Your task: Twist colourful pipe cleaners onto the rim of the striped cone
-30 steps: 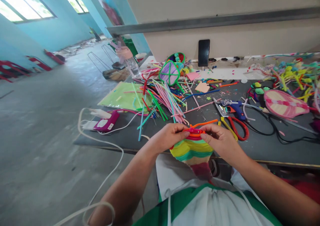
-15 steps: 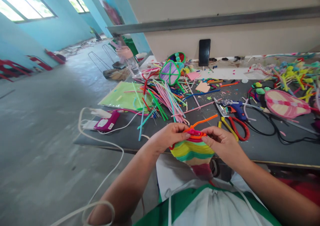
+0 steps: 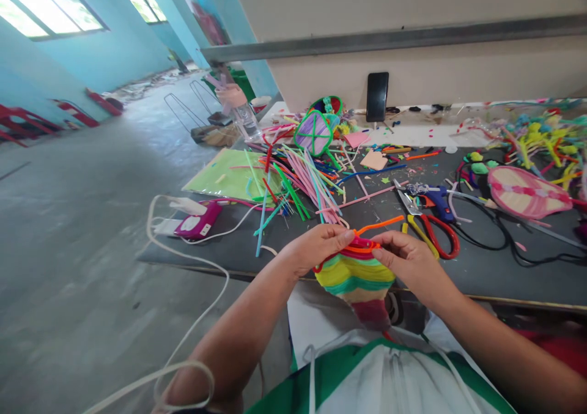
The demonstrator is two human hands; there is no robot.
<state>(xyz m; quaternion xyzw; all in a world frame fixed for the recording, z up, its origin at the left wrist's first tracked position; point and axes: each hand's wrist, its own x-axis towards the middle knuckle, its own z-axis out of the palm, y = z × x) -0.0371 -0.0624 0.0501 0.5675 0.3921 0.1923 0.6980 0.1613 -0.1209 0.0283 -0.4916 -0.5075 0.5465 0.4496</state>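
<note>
A striped pipe-cleaner craft piece point(image 3: 358, 279), in yellow, teal, beige and dark red, hangs at the table's front edge between my hands. My left hand point(image 3: 321, 246) is closed on its upper left edge, with the thumb over the pink and orange rim. Closed on the upper right edge, my right hand point(image 3: 406, 255) pinches the rim between thumb and fingers. An orange pipe cleaner point(image 3: 380, 224) runs along the top, its free end sticking out to the upper right. The lower tip of the piece reaches down near my clothing.
Scissors point(image 3: 443, 236) and a blue glue gun point(image 3: 438, 201) lie right of my hands. Loose pipe cleaners point(image 3: 316, 181) are heaped behind them. A phone point(image 3: 377, 97) leans on the wall. Left are a purple device point(image 3: 199, 221) with a white cord and a water bottle point(image 3: 241, 111).
My left thumb and fingers have shifted slightly right along the rim, covering where the orange pipe cleaner meets it. My right hand keeps its pinch.
</note>
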